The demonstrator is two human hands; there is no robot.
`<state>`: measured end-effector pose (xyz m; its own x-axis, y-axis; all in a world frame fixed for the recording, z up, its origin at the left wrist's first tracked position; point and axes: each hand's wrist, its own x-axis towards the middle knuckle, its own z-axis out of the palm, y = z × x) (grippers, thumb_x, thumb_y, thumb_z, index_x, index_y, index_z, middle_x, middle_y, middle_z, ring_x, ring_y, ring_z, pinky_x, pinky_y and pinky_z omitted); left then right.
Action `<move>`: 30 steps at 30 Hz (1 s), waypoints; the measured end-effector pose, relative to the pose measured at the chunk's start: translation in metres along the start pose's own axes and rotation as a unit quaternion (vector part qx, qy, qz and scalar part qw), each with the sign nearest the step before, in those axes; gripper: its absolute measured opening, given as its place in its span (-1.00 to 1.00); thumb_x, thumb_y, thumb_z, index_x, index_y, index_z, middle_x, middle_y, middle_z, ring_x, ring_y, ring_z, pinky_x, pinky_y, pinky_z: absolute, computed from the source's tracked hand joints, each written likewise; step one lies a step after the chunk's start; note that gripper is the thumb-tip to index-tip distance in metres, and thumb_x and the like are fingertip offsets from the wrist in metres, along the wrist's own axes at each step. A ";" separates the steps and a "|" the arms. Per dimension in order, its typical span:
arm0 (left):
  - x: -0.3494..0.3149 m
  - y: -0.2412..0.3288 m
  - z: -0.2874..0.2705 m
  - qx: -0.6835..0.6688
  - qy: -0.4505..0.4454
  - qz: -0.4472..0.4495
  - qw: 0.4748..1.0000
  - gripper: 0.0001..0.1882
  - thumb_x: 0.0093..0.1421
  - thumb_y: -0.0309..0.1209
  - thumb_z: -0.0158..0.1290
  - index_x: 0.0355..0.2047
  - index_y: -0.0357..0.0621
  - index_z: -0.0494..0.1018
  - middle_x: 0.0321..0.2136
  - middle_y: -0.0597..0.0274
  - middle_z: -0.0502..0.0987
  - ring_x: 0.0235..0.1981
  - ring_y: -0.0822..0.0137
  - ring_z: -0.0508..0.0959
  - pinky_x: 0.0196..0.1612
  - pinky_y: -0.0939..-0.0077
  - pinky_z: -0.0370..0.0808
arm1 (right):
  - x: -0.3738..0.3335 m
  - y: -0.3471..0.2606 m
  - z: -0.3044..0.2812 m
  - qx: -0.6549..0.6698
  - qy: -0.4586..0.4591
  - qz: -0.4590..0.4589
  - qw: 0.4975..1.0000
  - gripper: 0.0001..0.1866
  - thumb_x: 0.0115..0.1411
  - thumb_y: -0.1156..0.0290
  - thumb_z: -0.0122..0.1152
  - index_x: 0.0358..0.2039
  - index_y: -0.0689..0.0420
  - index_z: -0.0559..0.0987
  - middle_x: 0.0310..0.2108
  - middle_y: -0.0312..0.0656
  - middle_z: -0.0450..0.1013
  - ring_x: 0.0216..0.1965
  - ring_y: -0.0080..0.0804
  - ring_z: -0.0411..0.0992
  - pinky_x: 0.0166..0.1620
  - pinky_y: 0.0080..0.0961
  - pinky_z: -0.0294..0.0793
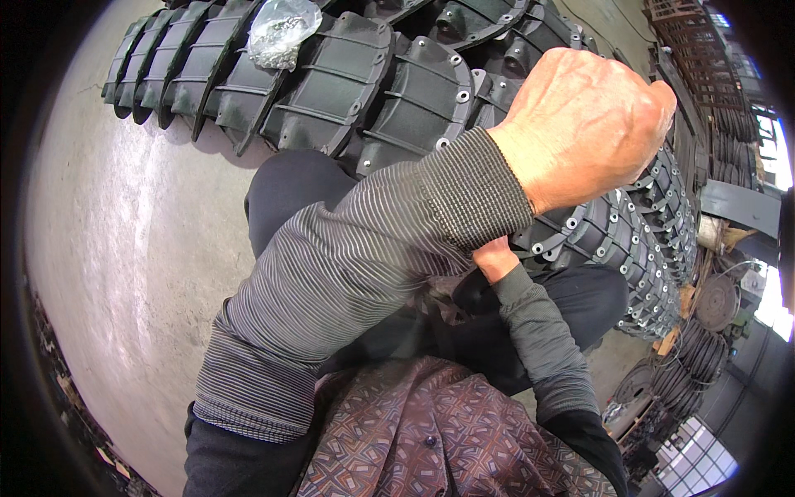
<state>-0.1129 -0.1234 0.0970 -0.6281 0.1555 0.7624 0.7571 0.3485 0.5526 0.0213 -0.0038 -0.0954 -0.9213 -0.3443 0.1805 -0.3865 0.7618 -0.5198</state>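
My left hand (584,128) is raised at the upper right, its back toward me and its fingers curled into a fist. Whatever lies inside that fist is hidden. Only a sliver of my right hand (495,258) shows near the wrist, beneath my left cuff; the left arm covers its fingers. Below and around both hands lie black curved, ribbed parts (331,74) with flanged edges, nested in rows. Metal rings sit in holes along the flanges of those nearest my hands (571,224). On the far row rests a clear plastic bag (281,37) of small shiny metal pieces.
My bent knees (294,186) stand close against the rows of parts. Grey concrete floor (124,248) extends on the left. Along the right side are stacked dark ring-shaped pieces (683,377), a round disc (717,302) and brown metal racking (691,41).
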 end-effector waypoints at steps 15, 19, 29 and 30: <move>0.000 -0.001 -0.005 0.006 -0.030 0.015 0.999 -0.87 0.12 -0.41 0.10 -0.50 -0.21 0.50 -0.65 0.03 0.58 -0.57 0.03 0.67 -0.49 0.14 0.56 | 0.008 0.011 0.012 0.019 -0.060 -0.044 0.997 -0.48 0.23 0.20 0.34 0.14 0.20 0.59 0.15 0.07 0.55 0.24 0.10 0.44 0.30 -0.08 0.36; 0.000 -0.001 -0.007 0.001 -0.033 0.010 0.999 -0.87 0.11 -0.42 0.10 -0.50 -0.21 0.50 -0.65 0.04 0.58 -0.57 0.04 0.67 -0.50 0.15 0.56 | 0.009 0.016 0.016 0.051 -0.071 -0.006 0.996 -0.47 0.22 0.18 0.36 0.14 0.19 0.59 0.13 0.04 0.56 0.22 0.07 0.45 0.28 -0.10 0.38; 0.000 0.000 0.000 0.016 -0.010 0.003 1.000 -0.76 0.24 -0.27 0.20 -0.50 -0.11 0.51 -0.68 0.06 0.52 -0.58 -0.04 0.62 -0.52 0.04 0.51 | 0.000 0.017 0.035 -0.006 -0.100 0.099 0.990 -0.53 0.26 0.12 0.31 0.11 0.08 0.62 0.05 -0.08 0.62 0.14 -0.06 0.52 0.16 -0.14 0.47; 0.000 0.000 0.001 0.011 -0.012 -0.004 1.000 -0.76 0.24 -0.27 0.20 -0.50 -0.11 0.51 -0.68 0.06 0.52 -0.58 -0.04 0.61 -0.52 0.04 0.51 | 0.000 0.016 0.036 0.001 -0.101 0.119 0.988 -0.55 0.27 0.11 0.29 0.09 0.07 0.63 0.04 -0.09 0.62 0.13 -0.08 0.53 0.14 -0.15 0.48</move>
<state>-0.1127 -0.1228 0.0965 -0.6380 0.1757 0.7497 0.7486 0.3697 0.5504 0.0171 -0.0116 -0.1339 -0.9592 -0.2572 -0.1171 -0.1586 0.8330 -0.5300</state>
